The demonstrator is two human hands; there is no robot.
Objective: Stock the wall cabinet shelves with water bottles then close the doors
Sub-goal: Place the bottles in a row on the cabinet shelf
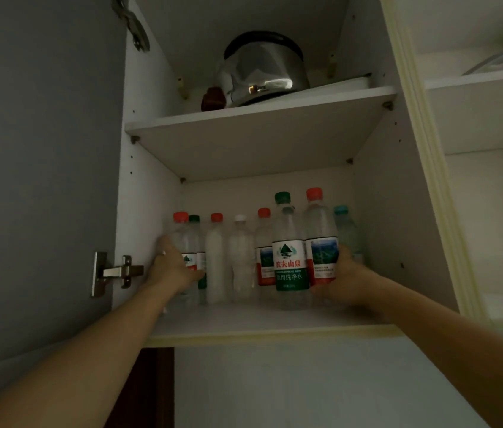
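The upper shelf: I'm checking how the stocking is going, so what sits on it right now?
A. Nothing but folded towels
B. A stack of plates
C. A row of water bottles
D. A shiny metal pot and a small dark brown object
D: the upper shelf holds only a shiny metal pot with a small dark brown object beside it; the water bottles all stand on the lower shelf.

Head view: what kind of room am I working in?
Probably a home kitchen: a white wall cabinet with an open hinged door, a steel pot above, bottled water below.
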